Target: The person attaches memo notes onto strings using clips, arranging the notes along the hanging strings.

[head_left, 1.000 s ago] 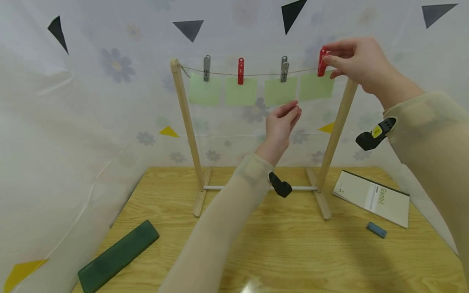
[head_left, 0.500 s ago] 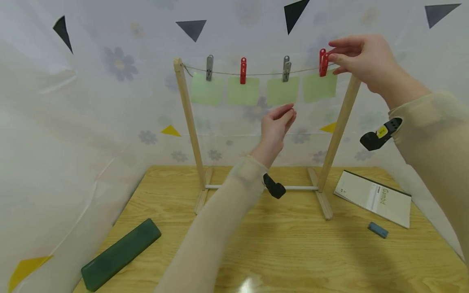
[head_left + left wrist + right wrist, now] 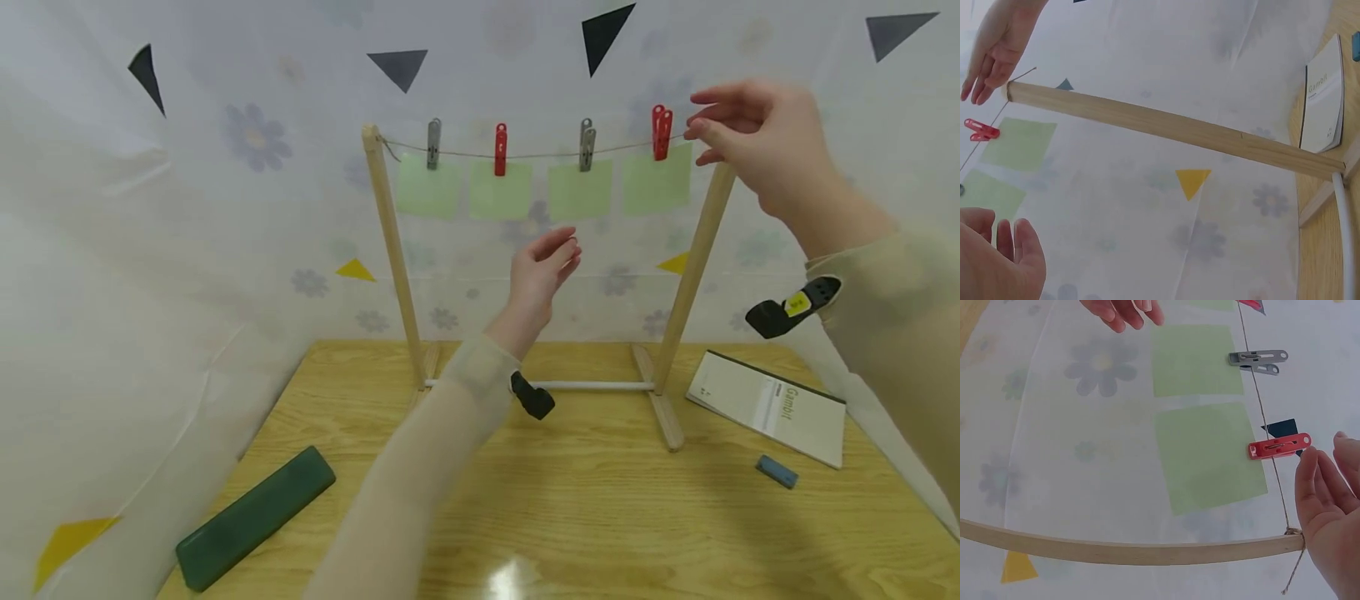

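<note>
Several green paper sheets hang in a row from a thin string (image 3: pixel 547 155), pinned by grey and red clothespins. The rightmost sheet (image 3: pixel 656 182) is held by a red clothespin (image 3: pixel 662 133). Just right of that clothespin is my right hand (image 3: pixel 768 137), its fingers loosely bent and apart from it, holding nothing. My left hand (image 3: pixel 542 275) hovers below the third sheet (image 3: pixel 580 192), fingers relaxed with nothing in them. A grey clothespin (image 3: pixel 1257 360) grips that third sheet in the right wrist view. Further left are a red clothespin (image 3: pixel 500 150) and another grey clothespin (image 3: pixel 433 144).
The string runs between two wooden posts, a left post (image 3: pixel 393 258) and a right post (image 3: pixel 697 275), joined low by a white rod (image 3: pixel 592 386). On the table lie a green case (image 3: pixel 255 517), a notepad (image 3: pixel 768 408) and a small blue block (image 3: pixel 777 472).
My right hand has let go of the rightmost red clothespin and moved right of it. The left hand has drawn down and left, away from the sheets.
</note>
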Motion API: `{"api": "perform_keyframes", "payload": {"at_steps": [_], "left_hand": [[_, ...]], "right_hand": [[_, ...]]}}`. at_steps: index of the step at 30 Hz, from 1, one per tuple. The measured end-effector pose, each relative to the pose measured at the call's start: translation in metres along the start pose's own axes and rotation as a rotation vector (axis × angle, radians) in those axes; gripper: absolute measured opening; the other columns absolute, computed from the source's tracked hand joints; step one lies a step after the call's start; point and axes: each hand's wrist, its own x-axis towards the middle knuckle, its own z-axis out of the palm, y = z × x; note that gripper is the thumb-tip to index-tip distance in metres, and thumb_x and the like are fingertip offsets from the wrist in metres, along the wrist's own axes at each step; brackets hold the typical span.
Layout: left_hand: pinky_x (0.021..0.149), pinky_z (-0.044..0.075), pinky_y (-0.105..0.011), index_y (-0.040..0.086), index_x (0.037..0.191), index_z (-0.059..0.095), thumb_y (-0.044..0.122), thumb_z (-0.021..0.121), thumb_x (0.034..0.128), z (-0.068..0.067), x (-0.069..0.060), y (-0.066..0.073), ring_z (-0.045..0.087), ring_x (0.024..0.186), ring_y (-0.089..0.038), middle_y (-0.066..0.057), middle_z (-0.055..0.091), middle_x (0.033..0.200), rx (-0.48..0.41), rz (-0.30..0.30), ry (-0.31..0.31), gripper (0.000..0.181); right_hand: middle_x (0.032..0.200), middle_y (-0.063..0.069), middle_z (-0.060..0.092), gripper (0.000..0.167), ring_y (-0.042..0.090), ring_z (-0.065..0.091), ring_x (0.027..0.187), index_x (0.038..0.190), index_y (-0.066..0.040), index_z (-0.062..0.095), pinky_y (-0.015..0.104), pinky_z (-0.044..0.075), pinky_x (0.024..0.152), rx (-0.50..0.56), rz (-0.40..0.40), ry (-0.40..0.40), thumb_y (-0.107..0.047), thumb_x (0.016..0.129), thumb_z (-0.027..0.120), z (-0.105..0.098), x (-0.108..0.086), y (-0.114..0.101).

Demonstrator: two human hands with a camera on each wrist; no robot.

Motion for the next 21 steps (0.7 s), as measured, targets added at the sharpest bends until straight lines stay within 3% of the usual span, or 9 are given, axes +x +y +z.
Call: {"api": "perform_keyframes", "payload": {"at_steps": [5,9,14,21], "left_hand": [[0.094,0.055,-0.036,-0.008,0.121,0.065,-0.003,0.065,0.0923,-0.026,-0.004,-0.001,0.066,0.082,-0.012,-0.005,0.069,0.097,0.069,0.031,-0.007,0.029],[0.101,0.050,-0.043,-0.007,0.124,0.063,0.000,0.064,0.0938,-0.051,-0.008,0.000,0.067,0.091,-0.017,-0.002,0.067,0.100,0.131,0.042,-0.027,0.031],[0.094,0.055,-0.033,-0.001,0.123,0.066,0.004,0.065,0.0948,-0.076,-0.012,0.004,0.066,0.107,-0.027,-0.006,0.069,0.109,0.231,0.053,-0.010,0.029],[0.092,0.055,-0.032,0.000,0.121,0.067,0.004,0.065,0.0946,-0.097,-0.026,0.010,0.066,0.101,-0.017,-0.017,0.067,0.119,0.391,0.102,0.011,0.027]], "right_hand": [[0.099,-0.008,0.068,0.036,0.004,0.066,0.088,0.131,-0.008,0.063,0.012,0.054,0.068,0.001,-0.057,-0.017,-0.012,0.095,0.065,0.006,-0.015,0.013],[0.098,-0.010,0.068,0.036,0.001,0.067,0.085,0.130,-0.006,0.062,0.012,0.054,0.068,-0.042,-0.079,-0.042,-0.012,0.095,0.065,0.009,-0.025,0.026],[0.098,-0.016,0.068,0.038,-0.002,0.066,0.084,0.132,-0.005,0.061,0.011,0.053,0.069,-0.140,-0.096,-0.064,-0.016,0.096,0.064,0.014,-0.036,0.041],[0.098,-0.026,0.065,0.037,-0.006,0.066,0.075,0.131,-0.006,0.061,0.007,0.050,0.072,-0.311,-0.142,-0.077,-0.020,0.097,0.063,0.023,-0.055,0.066]]}}
